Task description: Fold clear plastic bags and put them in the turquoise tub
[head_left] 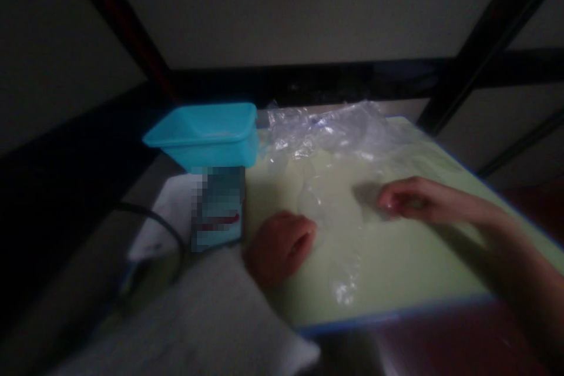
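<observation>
Left hand [282,248] curls loosely with its fingers bent inward, and right hand [408,200] is drawn nearly to a pinch; blur hides whether either grips the clear plastic film [329,232] lying between them on the yellowish table [423,264]. Being thin and limp, it could slip, fold or tear if pulled unevenly. It looks transparent and wrinkled, with bright glints at its near end. Beyond it lies a crumpled plastic heap [339,132], beside a blue basin [207,153].
</observation>
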A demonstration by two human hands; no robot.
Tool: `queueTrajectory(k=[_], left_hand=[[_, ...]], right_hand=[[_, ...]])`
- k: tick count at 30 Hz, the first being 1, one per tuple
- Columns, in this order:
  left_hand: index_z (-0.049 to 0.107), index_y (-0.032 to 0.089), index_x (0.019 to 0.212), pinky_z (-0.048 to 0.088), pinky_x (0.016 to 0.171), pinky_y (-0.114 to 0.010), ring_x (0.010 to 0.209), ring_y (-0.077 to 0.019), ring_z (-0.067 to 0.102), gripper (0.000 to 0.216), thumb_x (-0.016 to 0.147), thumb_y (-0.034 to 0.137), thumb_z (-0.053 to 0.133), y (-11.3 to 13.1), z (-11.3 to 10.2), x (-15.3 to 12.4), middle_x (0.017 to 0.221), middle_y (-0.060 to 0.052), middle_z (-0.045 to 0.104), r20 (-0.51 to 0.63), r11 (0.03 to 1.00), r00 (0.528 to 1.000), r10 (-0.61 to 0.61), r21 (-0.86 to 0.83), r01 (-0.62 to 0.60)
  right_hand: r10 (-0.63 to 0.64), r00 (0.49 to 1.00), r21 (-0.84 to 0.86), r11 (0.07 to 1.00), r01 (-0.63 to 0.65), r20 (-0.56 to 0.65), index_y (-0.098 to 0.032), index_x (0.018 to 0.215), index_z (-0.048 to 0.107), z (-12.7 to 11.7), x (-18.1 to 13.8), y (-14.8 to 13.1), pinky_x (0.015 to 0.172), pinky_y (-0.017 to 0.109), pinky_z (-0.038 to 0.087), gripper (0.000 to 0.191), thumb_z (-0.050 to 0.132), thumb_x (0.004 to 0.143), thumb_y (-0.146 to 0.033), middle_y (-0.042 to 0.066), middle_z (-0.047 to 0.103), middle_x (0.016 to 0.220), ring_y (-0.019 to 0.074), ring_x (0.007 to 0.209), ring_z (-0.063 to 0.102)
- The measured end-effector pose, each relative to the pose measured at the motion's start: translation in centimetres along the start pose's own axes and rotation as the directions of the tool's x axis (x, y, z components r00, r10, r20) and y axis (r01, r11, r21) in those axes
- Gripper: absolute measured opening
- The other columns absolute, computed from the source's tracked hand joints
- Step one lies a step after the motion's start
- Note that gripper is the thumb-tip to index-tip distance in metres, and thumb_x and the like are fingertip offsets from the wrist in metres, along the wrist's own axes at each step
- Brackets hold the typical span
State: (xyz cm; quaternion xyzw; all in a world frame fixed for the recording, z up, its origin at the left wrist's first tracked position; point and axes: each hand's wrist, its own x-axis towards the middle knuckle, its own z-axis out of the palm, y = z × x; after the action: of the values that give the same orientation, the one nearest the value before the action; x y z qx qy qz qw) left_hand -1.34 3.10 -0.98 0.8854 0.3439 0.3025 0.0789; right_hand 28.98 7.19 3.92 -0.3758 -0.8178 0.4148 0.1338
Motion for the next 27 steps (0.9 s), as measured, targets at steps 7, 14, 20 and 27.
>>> queueTrajectory(k=[7,14,20,27], left_hand=[[0.06,0.017,0.075,0.045,0.067,-0.027,0.063,-0.0126,0.057,0.022,0.088,0.017,0.042,0.1,0.1,-0.1,0.067,0.0,0.064,0.009,1.0,1.0,0.001,0.0,-0.001],[0.063,0.015,0.096,0.047,0.082,-0.034,0.086,-0.0183,0.061,0.02,0.087,0.019,0.046,0.1,-0.1,0.0,0.091,-0.007,0.069,-0.003,0.999,0.999,-0.044,0.001,0.044],[0.036,0.019,0.138,0.008,0.114,-0.055,0.136,-0.0233,0.035,0.051,0.089,0.025,0.048,0.6,-0.3,0.8,0.144,-0.009,0.043,0.391,1.0,0.92,0.019,0.0,-0.021],[0.034,0.016,0.139,0.006,0.115,-0.053,0.133,-0.0217,0.038,0.048,0.093,0.028,0.041,0.4,0.0,0.6,0.142,-0.011,0.046,0.356,0.995,0.93,-0.096,0.073,0.075]], right_hand=[[0.239,0.921,0.214,0.926,-0.311,0.307,-0.021,0.106,0.055,-0.9,-1.7,-0.2,0.042,0.02,0.047,0.029,0.062,0.082,-0.036,-0.001,0.059,0.078,0.0091,0.047,0.059],[0.08,0.995,-0.024,0.996,-0.082,-0.065,-0.021,0.096,0.066,-0.8,-0.6,0.3,0.041,0.02,0.039,0.026,0.061,0.083,-0.043,-0.003,0.053,0.062,0.0083,0.047,0.05],[-0.203,0.933,-0.358,0.93,0.088,-0.299,-0.021,0.11,0.064,1.2,1.4,0.1,0.076,0.034,0.053,0.032,0.051,0.09,-0.042,0.008,0.067,0.103,0.0211,0.091,0.064],[-0.316,0.948,-0.483,0.835,0.263,-0.03,-0.018,0.142,0.038,3.8,3.4,2.2,0.11,0.046,0.033,0.057,0.05,0.091,-0.043,0.012,0.04,0.145,0.0262,0.132,0.039]])
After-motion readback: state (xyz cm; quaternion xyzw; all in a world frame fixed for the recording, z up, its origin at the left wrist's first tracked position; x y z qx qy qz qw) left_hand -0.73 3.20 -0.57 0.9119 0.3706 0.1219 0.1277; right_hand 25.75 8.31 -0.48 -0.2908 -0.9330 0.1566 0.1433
